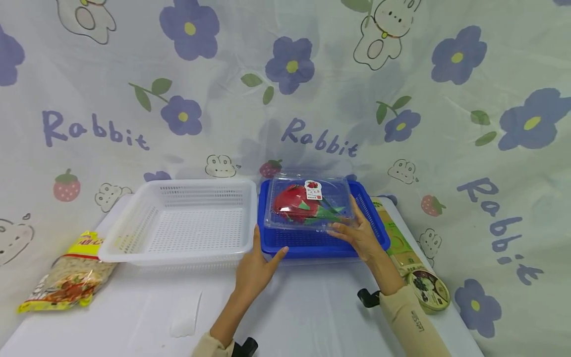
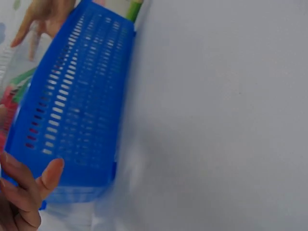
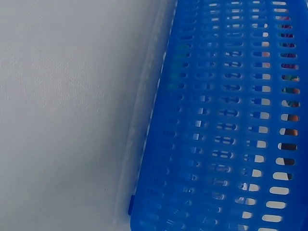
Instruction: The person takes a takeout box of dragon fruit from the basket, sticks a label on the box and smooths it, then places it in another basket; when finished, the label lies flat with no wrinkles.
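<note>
Blue slotted basket (image 1: pixel 312 245) is seen from the head camera beside a white basket (image 1: pixel 178 223); a clear fruit box (image 1: pixel 308 203) inside is held by the right hand (image 1: pixel 357 233), fingers fairly straight. The left hand (image 1: pixel 256 265) is spread at the basket's corner. "Rabbit" is printed on the backdrop cloth (image 1: pixel 446 124).

The left wrist view shows fingertips (image 2: pixel 50 173) touching the blue wall.

Only that wall fills the right wrist view.

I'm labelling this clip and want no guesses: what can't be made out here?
- Head view: the sticker's print on the clear box is too small.
- Head view: the right hand has fingertips hidden behind that box.
- Right wrist view: the blue basket fills the frame; no hand visible.
</note>
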Available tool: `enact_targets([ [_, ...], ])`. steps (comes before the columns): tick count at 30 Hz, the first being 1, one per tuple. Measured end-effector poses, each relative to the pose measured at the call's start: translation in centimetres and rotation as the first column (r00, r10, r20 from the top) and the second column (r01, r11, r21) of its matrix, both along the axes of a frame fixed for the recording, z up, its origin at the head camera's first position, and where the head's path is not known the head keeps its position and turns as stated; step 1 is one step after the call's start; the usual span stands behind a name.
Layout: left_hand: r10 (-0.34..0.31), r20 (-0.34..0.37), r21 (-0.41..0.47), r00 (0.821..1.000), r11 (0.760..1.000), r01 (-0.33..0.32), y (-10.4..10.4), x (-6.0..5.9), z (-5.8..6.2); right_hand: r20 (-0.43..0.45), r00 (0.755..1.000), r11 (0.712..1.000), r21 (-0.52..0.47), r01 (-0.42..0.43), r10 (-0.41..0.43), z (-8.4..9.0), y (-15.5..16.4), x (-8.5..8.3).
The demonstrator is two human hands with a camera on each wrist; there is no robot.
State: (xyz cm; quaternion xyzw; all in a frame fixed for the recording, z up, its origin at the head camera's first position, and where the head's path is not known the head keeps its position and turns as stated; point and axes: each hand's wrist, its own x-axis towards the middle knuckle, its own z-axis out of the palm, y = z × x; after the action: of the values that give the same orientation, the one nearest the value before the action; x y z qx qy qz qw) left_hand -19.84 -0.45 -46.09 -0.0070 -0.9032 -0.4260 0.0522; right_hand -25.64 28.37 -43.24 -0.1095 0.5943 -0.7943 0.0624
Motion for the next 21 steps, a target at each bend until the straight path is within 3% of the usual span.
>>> enact_targets([
  [9,0.025,-0.018,0.015,1.000,1.000,-0.025,0.7,-1.1,-1.1,0.007,1.000,1.000,0.009,-0.019,0.019,0.0,0.0,-0.4],
  [21,0.051,-0.032,-0.015,0.998,0.999,-0.051,0.8,-1.3,-1.6,0.045,0.999,0.997,0.079,-0.013,0.010,0.3,0.3,-0.5],
])
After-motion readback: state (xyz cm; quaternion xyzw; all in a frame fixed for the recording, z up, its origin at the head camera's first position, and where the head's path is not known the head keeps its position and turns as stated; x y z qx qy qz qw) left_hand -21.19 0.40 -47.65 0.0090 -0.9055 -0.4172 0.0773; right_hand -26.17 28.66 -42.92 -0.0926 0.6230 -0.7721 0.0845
